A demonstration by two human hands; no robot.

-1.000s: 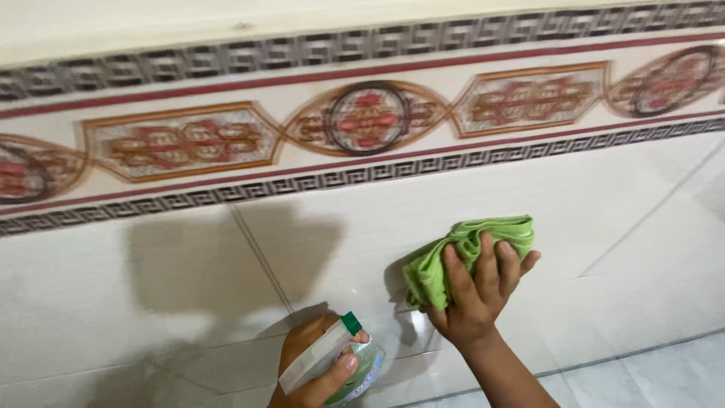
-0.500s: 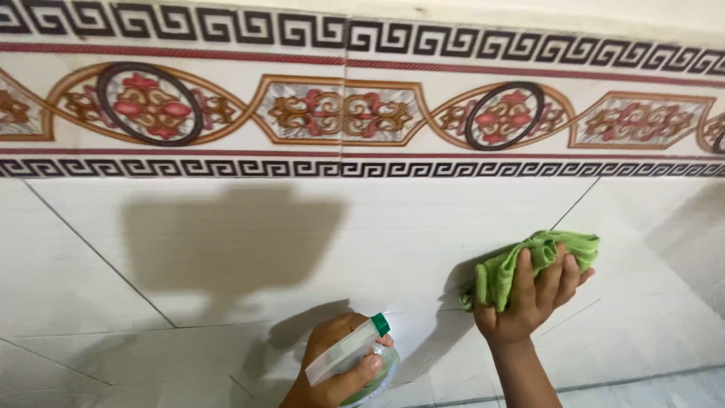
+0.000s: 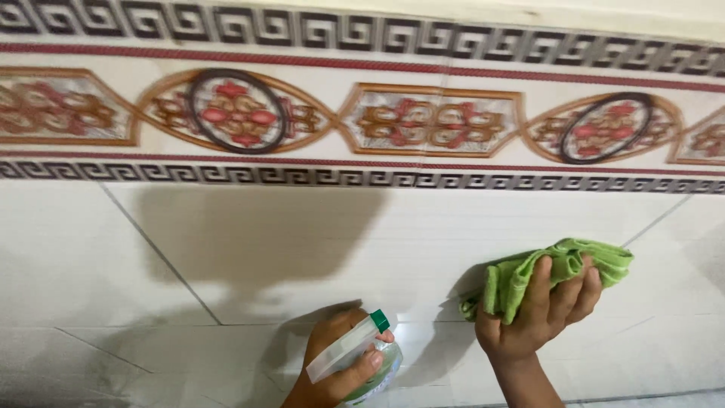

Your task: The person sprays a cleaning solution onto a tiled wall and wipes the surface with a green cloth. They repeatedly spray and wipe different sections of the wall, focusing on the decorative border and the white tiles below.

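The left hand (image 3: 336,363) grips a green-tipped spray bottle (image 3: 355,355) near the white wall tiles (image 3: 302,257), while, further right, the right hand (image 3: 540,313) presses a bunched green cloth (image 3: 563,264) against them, fingers curled over it.

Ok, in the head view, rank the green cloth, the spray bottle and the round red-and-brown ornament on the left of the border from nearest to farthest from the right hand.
1. Green cloth: bunched in the right hand, against the white tiles.
2. Spray bottle: to its left, gripped by the left hand.
3. Round ornament: up left, in the border.
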